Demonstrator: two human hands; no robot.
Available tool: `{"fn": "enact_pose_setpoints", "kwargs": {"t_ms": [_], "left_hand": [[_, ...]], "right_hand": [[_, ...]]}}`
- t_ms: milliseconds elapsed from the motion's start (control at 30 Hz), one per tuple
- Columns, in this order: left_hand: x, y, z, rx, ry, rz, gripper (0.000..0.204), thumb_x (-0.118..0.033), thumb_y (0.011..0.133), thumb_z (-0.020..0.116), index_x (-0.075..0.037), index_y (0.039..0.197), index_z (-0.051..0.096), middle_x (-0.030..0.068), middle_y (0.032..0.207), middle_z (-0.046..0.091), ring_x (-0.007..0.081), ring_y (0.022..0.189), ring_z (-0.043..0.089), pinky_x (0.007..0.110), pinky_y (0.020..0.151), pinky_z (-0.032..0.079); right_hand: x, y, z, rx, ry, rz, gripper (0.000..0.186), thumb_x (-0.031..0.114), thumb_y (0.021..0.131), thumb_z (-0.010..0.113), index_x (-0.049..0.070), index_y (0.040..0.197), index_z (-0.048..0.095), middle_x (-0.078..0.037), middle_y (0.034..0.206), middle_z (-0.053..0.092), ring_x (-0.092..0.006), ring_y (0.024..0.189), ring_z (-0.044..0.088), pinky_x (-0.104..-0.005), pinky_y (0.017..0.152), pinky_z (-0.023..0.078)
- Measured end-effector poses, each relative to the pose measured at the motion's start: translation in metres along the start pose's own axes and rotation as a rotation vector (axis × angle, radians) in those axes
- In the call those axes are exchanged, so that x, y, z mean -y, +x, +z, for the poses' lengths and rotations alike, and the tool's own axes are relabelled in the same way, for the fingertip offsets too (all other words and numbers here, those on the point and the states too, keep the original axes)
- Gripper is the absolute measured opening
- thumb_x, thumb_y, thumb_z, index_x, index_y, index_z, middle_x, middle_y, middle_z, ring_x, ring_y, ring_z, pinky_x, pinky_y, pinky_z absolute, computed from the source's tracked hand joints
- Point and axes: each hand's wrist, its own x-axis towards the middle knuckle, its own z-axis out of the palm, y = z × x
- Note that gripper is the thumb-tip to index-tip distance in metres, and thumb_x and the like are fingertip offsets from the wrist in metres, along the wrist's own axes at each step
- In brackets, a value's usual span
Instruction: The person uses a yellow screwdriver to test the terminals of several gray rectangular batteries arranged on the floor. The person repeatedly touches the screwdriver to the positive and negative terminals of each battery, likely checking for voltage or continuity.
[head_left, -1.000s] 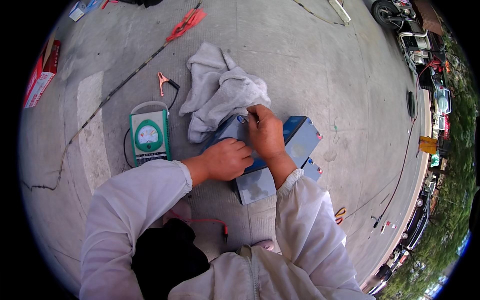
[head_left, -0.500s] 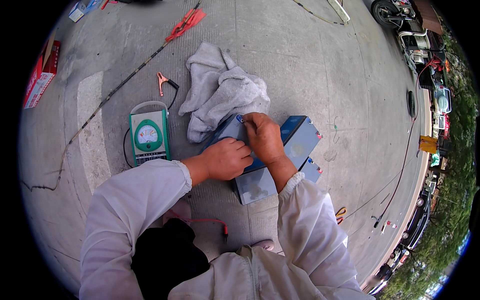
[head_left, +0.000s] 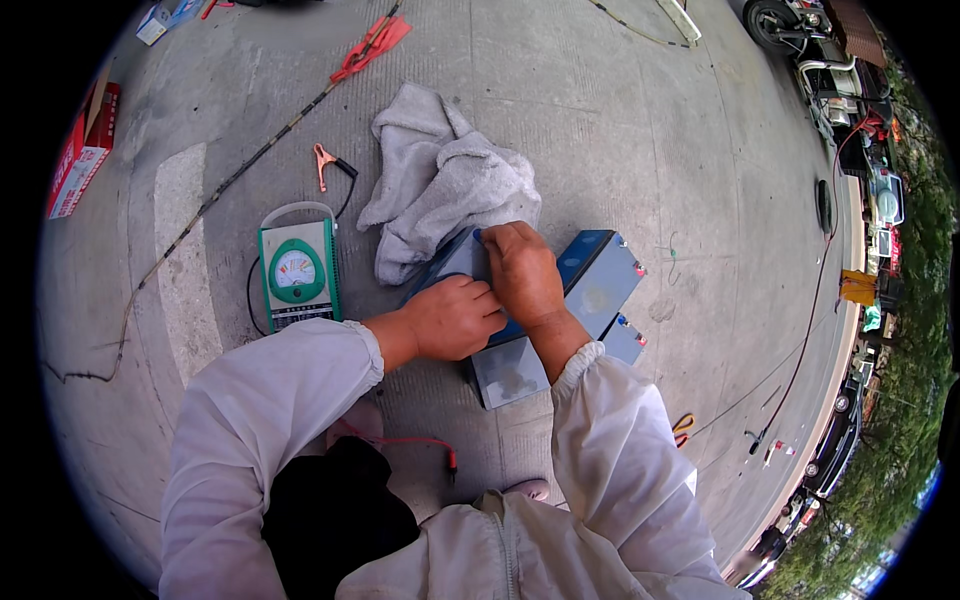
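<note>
Several grey-blue block batteries stand close together on the ground. My left hand (head_left: 455, 318), fingers curled closed, rests over the nearer-left battery (head_left: 450, 260); anything inside its grip is hidden. My right hand (head_left: 525, 275) pinches at the far corner of that battery, its fingertips mostly covering the small blue terminal (head_left: 477, 235). Beside it is another battery (head_left: 605, 285) with blue and red terminals on its right end. To the left sits a green-and-white battery tester (head_left: 297, 270) with a dial, its copper-coloured clip (head_left: 323, 167) lying on the concrete.
A crumpled grey towel (head_left: 450, 185) lies just beyond the batteries. A red lead (head_left: 452, 460) is near my feet. A yellow-and-black pole with a red cloth (head_left: 372, 50) crosses the left side. A red box (head_left: 85, 150) stands far left; yellow-handled tool (head_left: 683, 430) at right.
My right hand has turned slightly over the battery corner, and its fingers now cover more of the blue terminal. My left hand has not visibly moved.
</note>
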Motion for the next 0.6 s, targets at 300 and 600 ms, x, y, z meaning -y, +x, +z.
{"fn": "enact_pose_setpoints", "kwargs": {"t_ms": [300, 600], "left_hand": [[-0.0006, 0.0008, 0.0007, -0.013, -0.025, -0.008, 0.019, -0.015, 0.072, 0.067, -0.012, 0.091, 0.068, 0.0026, 0.092, 0.063, 0.0230, 0.085, 0.062, 0.038, 0.076, 0.047], [0.0003, -0.0005, 0.0022, -0.006, -0.022, -0.011, 0.025, -0.016, 0.072, 0.068, -0.013, 0.097, 0.071, 0.0023, 0.095, 0.064, 0.0235, 0.088, 0.063, 0.038, 0.077, 0.048]], "right_hand": [[-0.0032, 0.0011, 0.0036, 0.054, -0.282, -0.180, 0.012, 0.008, 0.080, 0.061, 0.005, 0.092, 0.062, -0.013, 0.095, 0.063, -0.0314, 0.094, 0.066, -0.0403, 0.077, 0.058], [0.0042, 0.0072, 0.0016, 0.169, -0.405, -0.060, 0.015, 0.018, 0.091, 0.065, 0.003, 0.094, 0.062, -0.014, 0.095, 0.065, -0.0339, 0.096, 0.066, -0.0422, 0.080, 0.057]]}}
